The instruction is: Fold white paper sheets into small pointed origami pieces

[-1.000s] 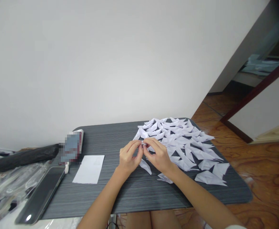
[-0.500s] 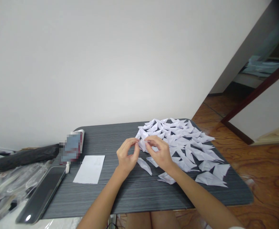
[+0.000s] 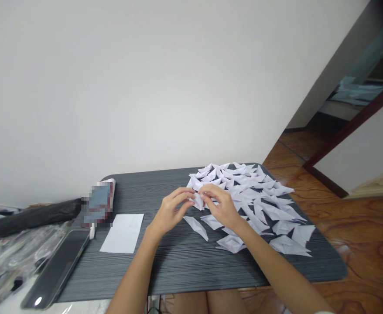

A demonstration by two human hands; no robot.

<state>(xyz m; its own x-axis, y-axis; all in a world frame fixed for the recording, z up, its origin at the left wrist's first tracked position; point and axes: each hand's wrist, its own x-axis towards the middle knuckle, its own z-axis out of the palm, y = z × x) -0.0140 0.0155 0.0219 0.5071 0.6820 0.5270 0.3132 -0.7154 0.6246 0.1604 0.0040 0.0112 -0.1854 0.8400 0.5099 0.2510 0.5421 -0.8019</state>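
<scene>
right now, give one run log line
left hand: at folded paper | right hand: pinching it | folded pieces: spread, table right | white sheet: flat, table left

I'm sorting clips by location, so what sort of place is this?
Probably a room in a home, though a small workroom is possible: a dark table bearing folded white papers stands beside a plain pale wall, over a brown wood-look floor.

Left hand (image 3: pixel 169 212) eased out of its pinch at lower centre, thumb and fingertips parted, held paper (image 3: pixel 198 202) bared more than a second ago, loose piece (image 3: pixel 196 228) below more fully uncovered
</scene>
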